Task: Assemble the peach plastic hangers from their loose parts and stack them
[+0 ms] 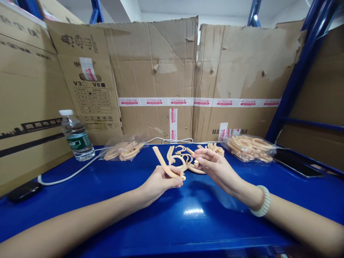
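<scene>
My left hand (163,179) is closed around a long, pale, curved wooden moulding piece (163,161); its straight end points up and to the left, and its curved end lies by my fingertips. To the right, my right hand (215,165) is raised over the table with its fingers pinched on a small pale wooden piece (190,151). Part of that piece is covered by the fingers, so its full shape is hidden. Behind both hands lie several loose curved wooden pieces (171,154), some partly overlapping, with small scrolled ones (216,148) at the right of the group.
Clear bags of wooden pieces lie at the back left (125,149) and back right (251,147) of the blue table (172,222). A water bottle (77,136), a black object (24,190), a white cable (67,177) and a phone (297,163) stand or lie around. Cardboard (156,79) walls the back.
</scene>
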